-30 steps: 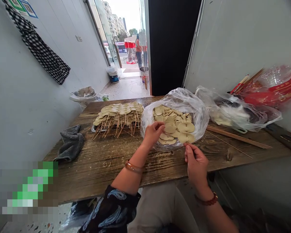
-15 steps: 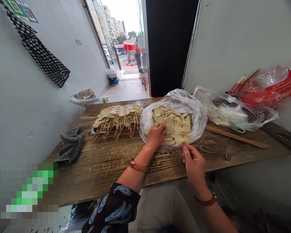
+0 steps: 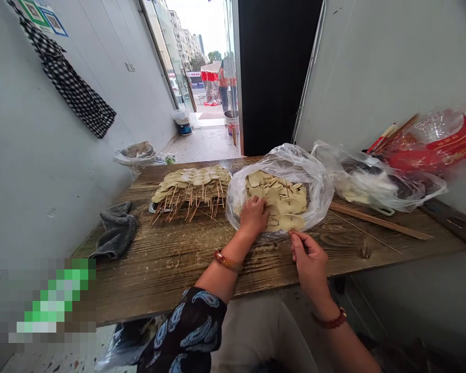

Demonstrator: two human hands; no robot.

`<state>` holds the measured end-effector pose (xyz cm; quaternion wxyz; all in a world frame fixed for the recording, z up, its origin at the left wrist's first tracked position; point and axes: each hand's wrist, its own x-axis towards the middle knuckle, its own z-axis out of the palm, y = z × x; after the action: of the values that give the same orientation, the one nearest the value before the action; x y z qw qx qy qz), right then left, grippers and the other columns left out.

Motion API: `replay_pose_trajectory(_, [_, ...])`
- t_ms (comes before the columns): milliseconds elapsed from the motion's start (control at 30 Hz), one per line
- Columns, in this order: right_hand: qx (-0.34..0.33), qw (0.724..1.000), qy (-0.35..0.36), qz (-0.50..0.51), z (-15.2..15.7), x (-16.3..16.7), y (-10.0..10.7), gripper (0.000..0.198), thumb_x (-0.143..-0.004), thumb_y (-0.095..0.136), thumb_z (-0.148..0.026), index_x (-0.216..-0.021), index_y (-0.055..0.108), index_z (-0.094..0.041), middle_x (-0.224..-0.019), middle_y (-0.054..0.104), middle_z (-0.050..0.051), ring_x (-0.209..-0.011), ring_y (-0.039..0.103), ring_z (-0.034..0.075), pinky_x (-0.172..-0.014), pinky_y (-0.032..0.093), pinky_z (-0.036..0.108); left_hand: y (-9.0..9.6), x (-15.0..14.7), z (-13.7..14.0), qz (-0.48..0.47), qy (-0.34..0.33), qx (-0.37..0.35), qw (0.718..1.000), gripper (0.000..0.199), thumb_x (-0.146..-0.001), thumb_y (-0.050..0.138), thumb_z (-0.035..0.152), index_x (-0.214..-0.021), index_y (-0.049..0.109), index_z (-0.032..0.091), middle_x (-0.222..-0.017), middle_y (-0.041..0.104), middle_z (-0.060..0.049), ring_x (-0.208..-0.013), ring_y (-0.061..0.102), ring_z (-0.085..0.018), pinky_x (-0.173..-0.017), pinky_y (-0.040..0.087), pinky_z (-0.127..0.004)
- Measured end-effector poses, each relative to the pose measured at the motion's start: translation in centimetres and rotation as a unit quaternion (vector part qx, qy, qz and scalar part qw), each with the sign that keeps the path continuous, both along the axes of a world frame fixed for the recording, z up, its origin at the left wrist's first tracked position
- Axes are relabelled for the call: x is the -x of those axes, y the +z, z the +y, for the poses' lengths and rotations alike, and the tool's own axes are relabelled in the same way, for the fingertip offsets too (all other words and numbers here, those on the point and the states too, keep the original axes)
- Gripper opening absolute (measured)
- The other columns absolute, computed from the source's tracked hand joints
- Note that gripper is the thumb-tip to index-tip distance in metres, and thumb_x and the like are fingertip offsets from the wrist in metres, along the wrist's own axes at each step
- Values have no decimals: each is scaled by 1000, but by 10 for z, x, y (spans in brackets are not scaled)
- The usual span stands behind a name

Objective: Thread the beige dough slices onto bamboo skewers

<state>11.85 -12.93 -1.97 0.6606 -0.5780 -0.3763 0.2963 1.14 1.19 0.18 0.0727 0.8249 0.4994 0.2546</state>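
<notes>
My right hand (image 3: pixel 310 261) pinches the near end of a thin wooden skewer at the table's front. Large pale oval slices (image 3: pixel 291 221), which look like potato, are threaded on this skewer and lie over the pile. My left hand (image 3: pixel 253 215) is among the loose slices (image 3: pixel 274 182) in a clear plastic bag (image 3: pixel 321 194), fingers bent downward and closed. Its fingertips are hidden, so what they hold does not show. Left of the bag, filled skewers (image 3: pixel 192 182) are stacked on a metal tray (image 3: pixel 152 208), their bare stick ends pointing toward me.
On the wooden table (image 3: pixel 202 264) lie a grey cloth (image 3: pixel 116 230) at left and bare skewers (image 3: pixel 380 220) at right. Another plastic bag (image 3: pixel 373 181), a knife (image 3: pixel 450 220) and a red package (image 3: pixel 442 147) are farther right. A doorway (image 3: pixel 205 122) opens beyond the table.
My left hand has shifted slightly among the slices, its fingers more bent. My right hand keeps its pinch on the skewer, almost unmoved. The whole view has shifted slightly.
</notes>
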Motion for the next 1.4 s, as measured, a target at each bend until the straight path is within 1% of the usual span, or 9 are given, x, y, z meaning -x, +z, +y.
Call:
replay_pose_trajectory(233, [8, 1000, 0, -8, 0, -1, -1, 37, -82, 57, -45, -97, 67, -12, -66, 58, 1, -49, 42, 9, -43, 38, 21, -4, 1, 4, -59, -16, 11, 998, 12, -76, 54, 15, -84, 61, 20, -89, 59, -6, -91, 52, -21, -82, 40, -33])
replay_pose_trajectory(367, [8, 1000, 6, -19, -1, -1, -3, 36, -83, 56, -44, -97, 67, -12, -64, 55, 0, -48, 42, 9, -43, 38, 21, -4, 5, 9, -177, -34, 56, 982, 7, -73, 57, 17, -72, 63, 18, -77, 58, -3, -82, 53, -17, -75, 41, -29])
replay_pose_trajectory(467, [7, 999, 18, -48, -1, -2, -5, 34, -83, 56, -42, -96, 68, -13, -61, 55, -1, -48, 43, 9, -44, 38, 21, 0, 12, 10, -334, -49, 147, 930, 8, -71, 59, 22, -71, 62, 15, -69, 57, -1, -68, 52, -13, -64, 41, -24])
replay_pose_trajectory(567, [4, 996, 33, -86, -1, -4, -4, 33, -83, 55, -41, -95, 70, -14, -63, 59, 1, -50, 48, 11, -46, 40, 22, 6, 19, 10, -487, -76, 248, 834, 18, -70, 62, 31, -73, 60, 14, -62, 56, 1, -57, 50, -9, -55, 39, -21])
replay_pose_trajectory(667, [5, 991, 58, -119, -1, -6, -2, 32, -81, 56, -42, -91, 72, -16, -59, 60, 2, -50, 51, 12, -45, 41, 23, 12, 25, 11, -560, -62, 267, 782, 23, -63, 68, 30, -76, 61, 13, -60, 58, 1, -53, 52, -9, -50, 37, -19])
replay_pose_trajectory(800, [10, 984, 97, -146, -1, -7, -2, 31, -81, 56, -41, -89, 74, -17, -55, 60, 1, -50, 53, 14, -45, 42, 23, 18, 33, 13, -581, -40, 237, 778, 26, -61, 69, 27, -82, 64, 13, -55, 58, 2, -50, 50, -8, -46, 32, -18])
replay_pose_trajectory(1033, [28, 972, 154, -177, 1, -8, -5, 28, -84, 55, -38, -89, 73, -17, -62, 63, 2, -55, 56, 14, -46, 41, 22, 23, 39, 14, -573, -41, 195, 795, 23, -65, 66, 28, -82, 67, 12, -59, 59, 2, -50, 44, -6, -47, 31, -19])
replay_pose_trajectory(1267, [18, 967, 156, -201, 2, -8, -5, 26, -85, 54, -36, -84, 71, -17, -75, 69, 4, -69, 62, 17, -61, 47, 26, 29, 39, 10, -568, -43, 177, 803, 19, -65, 67, 27, -79, 68, 14, -62, 59, 2, -54, 44, -7, -52, 34, -20])
replay_pose_trajectory(1400, [18, 966, 153, -208, 3, -7, -3, 26, -85, 53, -35, -84, 71, -17, -77, 70, 4, -71, 63, 18, -64, 47, 26, 28, 39, 10, -537, -42, 160, 828, 19, -67, 66, 27, -81, 69, 14, -64, 61, 0, -58, 47, -9, -55, 36, -20])
